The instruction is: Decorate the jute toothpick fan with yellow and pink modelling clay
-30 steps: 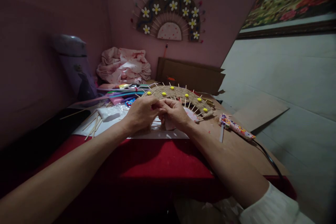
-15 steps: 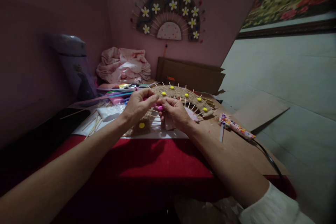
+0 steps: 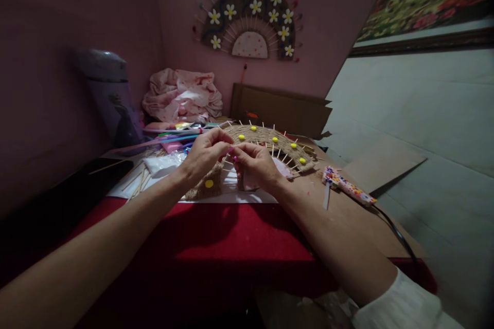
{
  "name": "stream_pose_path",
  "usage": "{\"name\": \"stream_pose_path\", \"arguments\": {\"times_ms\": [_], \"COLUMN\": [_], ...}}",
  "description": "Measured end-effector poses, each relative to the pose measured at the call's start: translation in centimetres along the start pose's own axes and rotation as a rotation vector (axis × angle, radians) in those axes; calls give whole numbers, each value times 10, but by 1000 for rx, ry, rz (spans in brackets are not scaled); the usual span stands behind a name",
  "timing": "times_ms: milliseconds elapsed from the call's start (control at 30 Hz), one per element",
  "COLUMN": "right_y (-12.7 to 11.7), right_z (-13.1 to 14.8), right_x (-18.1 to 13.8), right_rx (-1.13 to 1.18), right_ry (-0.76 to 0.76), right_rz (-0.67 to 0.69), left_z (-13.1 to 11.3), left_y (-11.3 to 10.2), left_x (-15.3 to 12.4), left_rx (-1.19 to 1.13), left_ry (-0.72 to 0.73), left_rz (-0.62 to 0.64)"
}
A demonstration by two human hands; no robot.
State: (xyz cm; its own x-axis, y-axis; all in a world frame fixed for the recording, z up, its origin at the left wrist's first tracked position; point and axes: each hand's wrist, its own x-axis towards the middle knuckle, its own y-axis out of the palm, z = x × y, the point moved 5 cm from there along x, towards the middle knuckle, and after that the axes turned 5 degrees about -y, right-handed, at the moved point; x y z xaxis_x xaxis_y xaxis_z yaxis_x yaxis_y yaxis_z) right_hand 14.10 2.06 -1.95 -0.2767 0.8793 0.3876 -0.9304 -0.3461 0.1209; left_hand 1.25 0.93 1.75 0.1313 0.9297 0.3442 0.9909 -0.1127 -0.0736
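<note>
My left hand [image 3: 207, 153] and my right hand [image 3: 257, 164] meet fingertip to fingertip above the worktable. Both are closed in a pinch on a small pink lump [image 3: 231, 149], which looks like soft modelling clay; fingers cover most of it. Whether it is one piece or two I cannot tell. Behind and beneath the hands lies a half-ring craft wound with brown twine [image 3: 266, 133]. Thin sticks poke out along its edges, and several yellow dots [image 3: 275, 140] sit on the twine. A pale spotted half-circle [image 3: 283, 167] at its centre is partly hidden by my right hand.
A flower-patterned glue gun [image 3: 349, 187] with a black cord rests on brown board at right. Loose sticks [image 3: 141, 182], a clear plastic bag [image 3: 164, 163] and coloured craft supplies lie left. Crumpled pink cloth [image 3: 183, 95] and cardboard [image 3: 280, 110] stand behind. Red cloth [image 3: 216, 236] covers the front edge.
The pink lump shows less between my fingers than before, and my fingertips have shifted slightly around it. Both arms stay nearly where they were.
</note>
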Motion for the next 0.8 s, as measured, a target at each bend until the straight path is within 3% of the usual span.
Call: {"name": "stream_pose_path", "arguments": {"times_ms": [467,800], "right_y": [0,-2], "right_z": [0,-3], "right_x": [1,3], "right_rx": [-184,-250], "right_ry": [-84,-101], "right_rz": [21,18], "left_z": [3,4], "left_y": [0,5], "left_x": [2,0], "left_rx": [103,82], "left_ry": [-63,-76], "left_rz": [3,101]}}
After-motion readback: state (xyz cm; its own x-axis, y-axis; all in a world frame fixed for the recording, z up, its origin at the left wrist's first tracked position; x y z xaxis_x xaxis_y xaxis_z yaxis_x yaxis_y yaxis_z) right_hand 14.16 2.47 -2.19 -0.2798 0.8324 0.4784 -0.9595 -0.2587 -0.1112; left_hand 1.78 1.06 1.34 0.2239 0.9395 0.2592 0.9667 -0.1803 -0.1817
